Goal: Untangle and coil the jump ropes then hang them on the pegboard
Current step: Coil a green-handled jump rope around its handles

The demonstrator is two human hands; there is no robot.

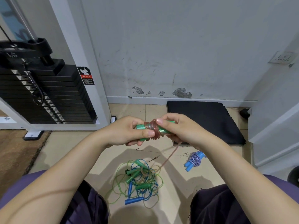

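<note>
Pegboard out of view. Far ends of green handles (161, 129) covered by both palms; handle count under the wrap unclear. Left hand (129, 131) curled round handles, thumb pressed on reddish rope coil (152, 129). Right hand (176, 126) pinching at the coil's right side, thumb on top. Loose reddish tail (169, 156) dropping below right hand into tangled pile (139, 180) of green and blue ropes, on floor well below grip, between knees. Coiled blue-handled rope (195, 160) below right of grip. Black mat (207, 120) behind hands; weight stack (45, 92) far left.
</note>
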